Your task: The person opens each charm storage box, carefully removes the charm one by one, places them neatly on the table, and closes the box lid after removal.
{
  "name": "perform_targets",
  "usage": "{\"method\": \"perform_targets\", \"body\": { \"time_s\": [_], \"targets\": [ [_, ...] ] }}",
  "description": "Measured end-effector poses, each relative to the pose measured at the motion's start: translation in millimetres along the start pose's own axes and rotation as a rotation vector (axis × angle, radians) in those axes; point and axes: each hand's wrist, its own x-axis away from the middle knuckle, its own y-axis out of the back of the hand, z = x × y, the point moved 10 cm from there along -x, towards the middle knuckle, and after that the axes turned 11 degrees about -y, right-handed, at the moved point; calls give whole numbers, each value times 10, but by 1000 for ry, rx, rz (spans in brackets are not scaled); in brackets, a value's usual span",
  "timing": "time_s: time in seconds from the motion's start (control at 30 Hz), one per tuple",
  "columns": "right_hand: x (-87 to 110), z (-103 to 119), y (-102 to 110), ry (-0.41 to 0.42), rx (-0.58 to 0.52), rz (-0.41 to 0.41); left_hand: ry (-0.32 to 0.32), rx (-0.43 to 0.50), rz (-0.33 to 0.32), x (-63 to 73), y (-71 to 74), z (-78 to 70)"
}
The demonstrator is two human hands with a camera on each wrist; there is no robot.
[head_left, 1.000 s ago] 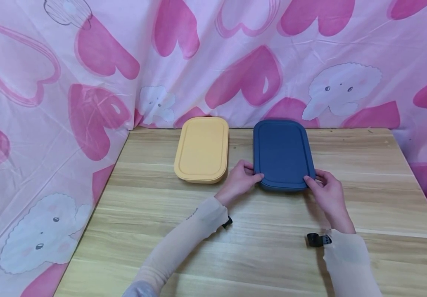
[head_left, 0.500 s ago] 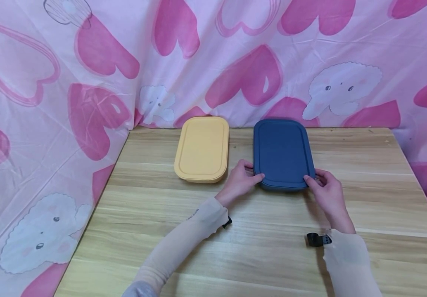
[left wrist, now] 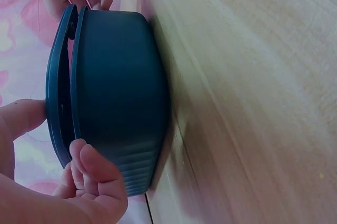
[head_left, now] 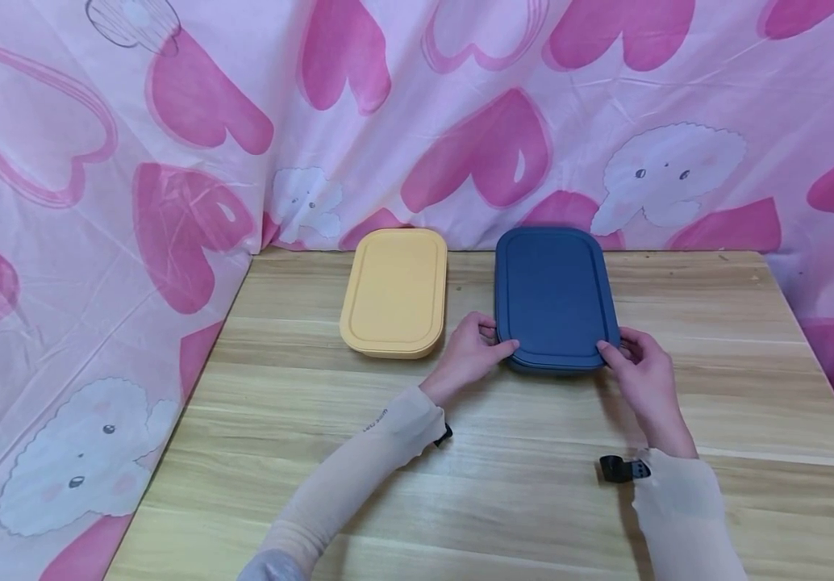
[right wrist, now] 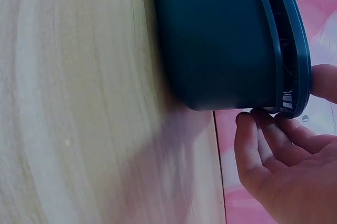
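Note:
A dark blue lidded food container stands on the wooden table right of centre. Its lid sits raised off the rim, with a dark gap between the two in both wrist views. My left hand pinches the lid's near left corner, thumb on top and fingers under the edge. At the near right corner my right hand grips the lid the same way, its fingers beneath the lid's edge beside the container wall. What lies inside the container is hidden.
A yellow lidded container stands to the left of the blue one, close to my left hand. Behind the table's back edge hangs a pink curtain with hearts and white animal faces, which also runs down the left side.
The blue lid has come up a little, its far edge now higher in the head view. My right hand has shifted slightly right with it; the left has barely moved.

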Motion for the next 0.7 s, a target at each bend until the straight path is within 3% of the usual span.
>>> {"method": "perform_targets", "body": {
  "time_s": [0.33,0.57,0.7],
  "targets": [
    [12,-34,44,-41,-42,-15,6,-16,2,-8,-10,2],
    [29,-3,118,-9,-77,-56,0,5,10,4,-18,-45],
    [34,-2,134,-17,-160,-37,-7,17,12,-1,-22,-80]
  ]
}}
